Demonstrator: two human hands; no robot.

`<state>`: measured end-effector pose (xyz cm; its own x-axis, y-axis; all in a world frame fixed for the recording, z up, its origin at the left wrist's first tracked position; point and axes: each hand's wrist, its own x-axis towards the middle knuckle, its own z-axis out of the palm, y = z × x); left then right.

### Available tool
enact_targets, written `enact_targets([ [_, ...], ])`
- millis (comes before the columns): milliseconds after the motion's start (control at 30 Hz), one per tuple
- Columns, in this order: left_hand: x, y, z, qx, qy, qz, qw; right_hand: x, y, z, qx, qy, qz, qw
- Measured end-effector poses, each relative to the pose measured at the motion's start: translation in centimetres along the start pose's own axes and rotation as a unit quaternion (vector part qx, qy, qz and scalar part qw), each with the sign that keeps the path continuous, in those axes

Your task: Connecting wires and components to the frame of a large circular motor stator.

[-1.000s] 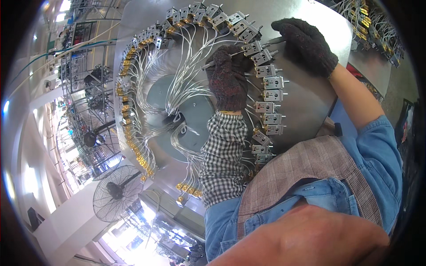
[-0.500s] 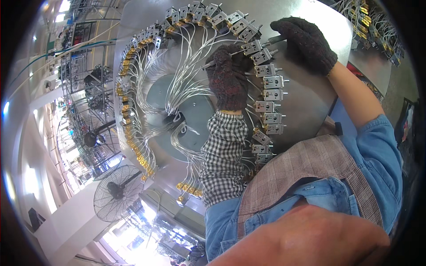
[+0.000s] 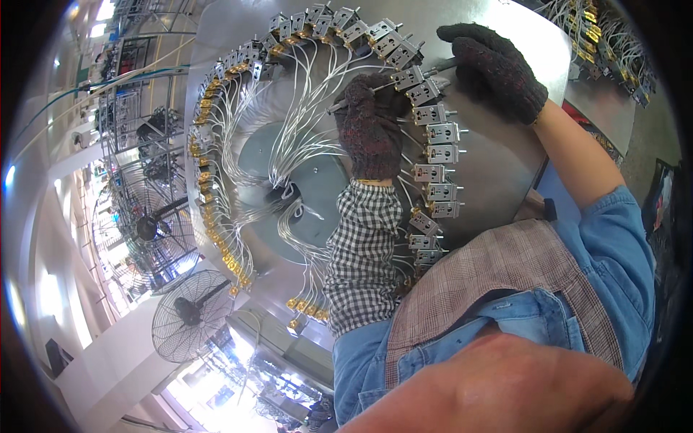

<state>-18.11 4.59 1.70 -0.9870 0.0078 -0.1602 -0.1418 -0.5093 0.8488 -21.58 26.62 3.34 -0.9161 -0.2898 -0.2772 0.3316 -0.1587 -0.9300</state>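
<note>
My left hand [image 3: 369,130], in a dark knitted glove, is closed round a thin metal rod [image 3: 336,108]. The rod runs from the fist toward a silver metal bracket [image 3: 408,77] in the curved row. On that bracket's outer side, my right hand [image 3: 502,72], gloved the same way, grips a dark slim tool [image 3: 446,63] between thumb and fingers. Its far end meets the bracket's bolt; its kind is hard to tell. Two fingers stretch past the tool. More silver brackets [image 3: 443,133] with bolts pointing outward follow down the row. White wires [image 3: 289,137] lead to the brackets from a central bundle.
Everything lies on a shiny round metal table [image 3: 498,166] with a grey centre disc [image 3: 317,209]. Brass fittings [image 3: 224,252] on wires line its left edge. A second wired batch [image 3: 599,43] sits at the far right. A large fan [image 3: 189,312] stands at lower left.
My right hand has turned slightly, its outstretched fingers moving a little up and left. The left hand stays in place on the rod.
</note>
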Motion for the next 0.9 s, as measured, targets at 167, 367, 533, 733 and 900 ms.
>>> enact_targets([
  [167,0.0,0.8,0.4,-0.098,0.035,-0.059,0.993,-0.5,-0.9,0.7,-0.087,0.012,-0.086,0.992],
  [367,0.1,0.7,1.2,-0.112,0.070,-0.054,0.990,0.1,0.5,-0.2,-0.125,0.018,-0.106,0.986],
  [533,-0.1,0.4,1.7,-0.040,0.095,-0.016,0.995,0.0,0.0,0.3,-0.106,0.044,-0.069,0.991],
  [733,0.2,0.1,-0.5,-0.221,0.027,-0.125,0.967,0.2,0.6,0.1,-0.278,0.056,-0.210,0.936],
  [900,0.0,0.1,0.7,-0.162,0.013,-0.074,0.984,-0.1,0.3,0.3,-0.059,0.058,-0.041,0.996],
])
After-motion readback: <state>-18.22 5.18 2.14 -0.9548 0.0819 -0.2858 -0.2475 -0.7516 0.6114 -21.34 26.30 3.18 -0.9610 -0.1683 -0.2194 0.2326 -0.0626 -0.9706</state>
